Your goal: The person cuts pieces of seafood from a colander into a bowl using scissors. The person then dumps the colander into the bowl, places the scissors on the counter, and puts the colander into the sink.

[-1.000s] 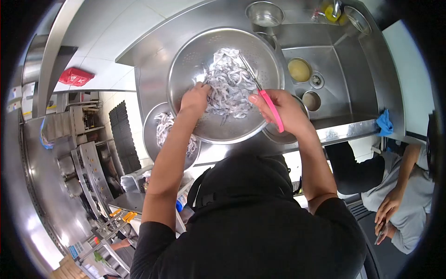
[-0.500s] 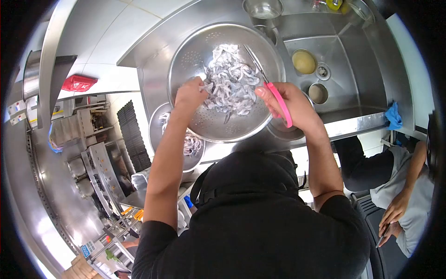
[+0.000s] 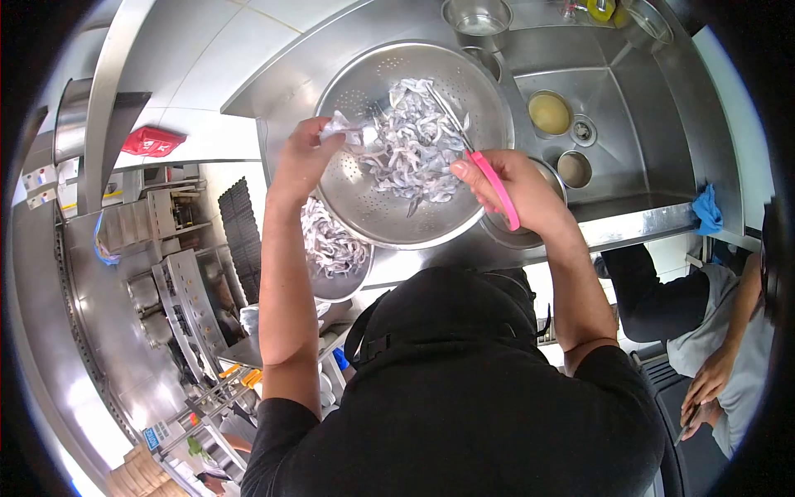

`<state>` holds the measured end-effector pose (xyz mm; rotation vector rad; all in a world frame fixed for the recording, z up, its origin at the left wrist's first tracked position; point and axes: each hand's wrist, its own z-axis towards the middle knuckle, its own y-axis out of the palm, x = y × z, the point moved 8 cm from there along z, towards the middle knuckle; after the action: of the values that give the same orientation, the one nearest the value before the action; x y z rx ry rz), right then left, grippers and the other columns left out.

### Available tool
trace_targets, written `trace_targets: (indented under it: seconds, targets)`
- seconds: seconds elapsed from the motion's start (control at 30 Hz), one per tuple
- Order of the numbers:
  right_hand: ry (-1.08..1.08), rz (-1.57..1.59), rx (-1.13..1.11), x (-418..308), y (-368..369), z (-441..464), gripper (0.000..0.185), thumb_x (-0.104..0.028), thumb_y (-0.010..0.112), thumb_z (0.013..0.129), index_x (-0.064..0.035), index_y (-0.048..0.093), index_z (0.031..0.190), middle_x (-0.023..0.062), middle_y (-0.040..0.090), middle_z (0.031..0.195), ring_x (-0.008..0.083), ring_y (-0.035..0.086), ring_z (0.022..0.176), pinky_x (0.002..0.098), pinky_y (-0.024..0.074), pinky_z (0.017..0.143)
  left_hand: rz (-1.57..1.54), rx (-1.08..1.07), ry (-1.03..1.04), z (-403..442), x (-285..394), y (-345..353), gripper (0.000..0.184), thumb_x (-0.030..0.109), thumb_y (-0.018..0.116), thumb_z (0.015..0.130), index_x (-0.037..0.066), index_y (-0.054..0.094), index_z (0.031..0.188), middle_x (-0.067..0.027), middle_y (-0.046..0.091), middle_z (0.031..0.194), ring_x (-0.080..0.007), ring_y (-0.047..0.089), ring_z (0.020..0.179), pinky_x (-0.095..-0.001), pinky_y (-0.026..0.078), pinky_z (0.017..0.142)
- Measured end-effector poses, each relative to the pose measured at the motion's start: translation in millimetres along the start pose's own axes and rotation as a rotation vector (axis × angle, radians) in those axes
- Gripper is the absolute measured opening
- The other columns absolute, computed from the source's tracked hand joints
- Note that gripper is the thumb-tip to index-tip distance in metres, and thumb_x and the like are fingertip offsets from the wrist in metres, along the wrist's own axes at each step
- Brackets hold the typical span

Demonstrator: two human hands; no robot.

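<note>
A wide perforated steel colander (image 3: 348, 207) holds a heap of raw squid (image 3: 418, 141), whitish with grey-purple patches. My left hand (image 3: 305, 157) is at the colander's left rim, thumb and fingers closed on a squid piece (image 3: 338, 127) lifted at the edge of the heap. In my right hand (image 3: 517, 184) are scissors (image 3: 498, 197) with pink handles. Their metal blades point up and left over the heap's right side; I cannot tell whether they are parted. Below my left wrist, a steel bowl (image 3: 341, 288) of squid pieces (image 3: 327, 240) is partly covered by the colander and my forearm.
To the right lies a steel sink (image 3: 629, 124) with a bowl of yellowish liquid (image 3: 549, 113) and a smaller bowl (image 3: 574, 169). A steel pot (image 3: 478, 18) stands behind the colander. A blue cloth (image 3: 706, 209) hangs on the sink edge. Another person (image 3: 712, 331) sits at far right.
My left hand has drawn back from the heap to the colander's left rim, raising a squid piece. My right hand and the scissors stay nearly where they were; the view shifted slightly.
</note>
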<state>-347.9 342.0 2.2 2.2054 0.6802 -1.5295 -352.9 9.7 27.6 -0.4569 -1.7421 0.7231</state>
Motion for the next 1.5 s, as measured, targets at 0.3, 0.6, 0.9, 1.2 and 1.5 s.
trace_targets:
  seconds: [0.3,0.6,0.9,1.2,1.5]
  targets:
    - [0.009,-0.032,-0.096,8.5,23.2,-7.7,0.06,-0.058,0.07,0.098,-0.0053,0.065,0.07,-0.0023,0.051,0.056,0.0092,0.05,0.053,0.0293,0.039,0.051,-0.43,-0.074,-0.008,-23.4,57.7,-6.0,0.019,0.012,0.064,0.101,0.002,0.068,0.117,-0.0054,0.074,0.1,-0.0112,0.065,0.091,-0.0276,0.051,0.086]
    - [-0.02,-0.125,-0.286,8.4,73.6,-5.9,0.065,-0.064,0.065,0.098,-0.0033,0.069,0.077,0.0018,0.054,0.059,0.0138,0.052,0.06,0.0346,0.0433,0.06,-0.004,-0.027,-0.004,-45.9,85.8,-8.5,0.028,0.02,0.068,0.101,0.0,0.069,0.121,-0.0048,0.072,0.085,-0.01,0.064,0.079,-0.0272,0.05,0.078]
    - [0.034,0.051,-0.421,6.4,119.7,-0.6,0.072,-0.073,0.056,0.098,-0.0107,0.055,0.062,0.0008,0.055,0.058,0.0121,0.056,0.052,0.0299,0.0449,0.052,-0.2,-0.098,-0.066,-71.0,79.9,2.0,0.034,0.022,0.059,0.107,0.003,0.067,0.134,0.0031,0.061,0.085,-0.0083,0.054,0.085,-0.023,0.042,0.084]
    - [0.018,0.151,-0.445,3.5,135.9,4.2,0.071,-0.072,0.056,0.099,-0.0107,0.055,0.063,-0.0002,0.055,0.058,0.0124,0.056,0.052,0.0293,0.0445,0.052,-0.336,-0.139,-0.053,-94.8,56.9,9.5,0.048,0.016,0.055,0.108,0.001,0.049,0.153,-0.0014,0.062,0.091,-0.0118,0.057,0.086,-0.0272,0.047,0.085]
    - [-0.062,-0.238,-0.397,3.9,147.6,15.4,0.074,-0.074,0.061,0.094,-0.0028,0.068,0.078,0.0097,0.063,0.065,0.0217,0.064,0.064,0.0395,0.0497,0.064,-0.308,-0.114,-0.037,-124.5,47.0,2.7,0.082,0.002,0.058,0.105,0.007,0.007,0.17,-0.0062,0.064,0.093,-0.0119,0.057,0.084,-0.0275,0.049,0.079]
